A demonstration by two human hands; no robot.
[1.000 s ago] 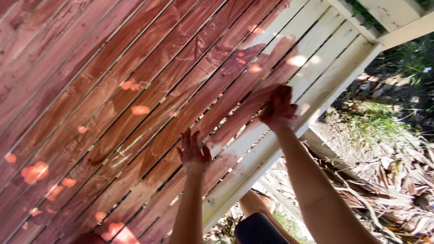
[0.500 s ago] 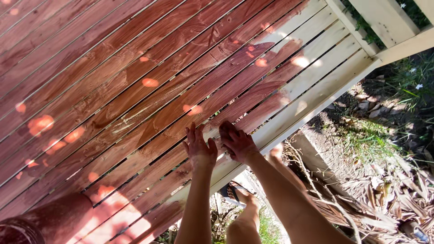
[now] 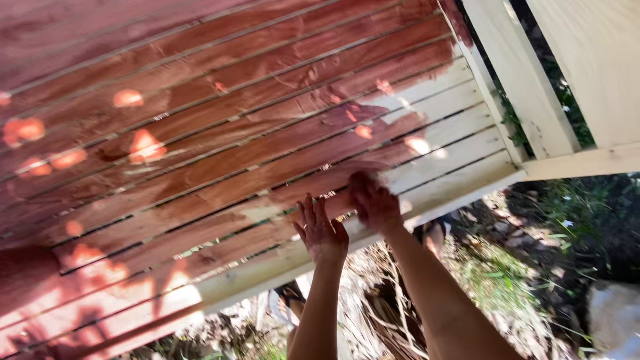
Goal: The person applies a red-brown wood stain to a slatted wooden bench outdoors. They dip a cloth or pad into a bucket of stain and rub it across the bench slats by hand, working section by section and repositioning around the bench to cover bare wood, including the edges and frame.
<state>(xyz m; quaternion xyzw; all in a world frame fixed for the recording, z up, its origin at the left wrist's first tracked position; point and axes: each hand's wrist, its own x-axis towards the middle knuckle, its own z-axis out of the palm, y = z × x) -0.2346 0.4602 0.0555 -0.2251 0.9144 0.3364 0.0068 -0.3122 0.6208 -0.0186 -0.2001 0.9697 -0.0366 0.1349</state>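
Left hand (image 3: 322, 230): flat on the slatted wooden deck (image 3: 233, 153), fingers spread apart, near its unstained edge.
Right hand (image 3: 375, 202): just beside the left, fingers curled together, pressing on a board; whether it holds anything, cannot tell.
Deck: mostly stained red, corner boards (image 3: 460, 143) bare.
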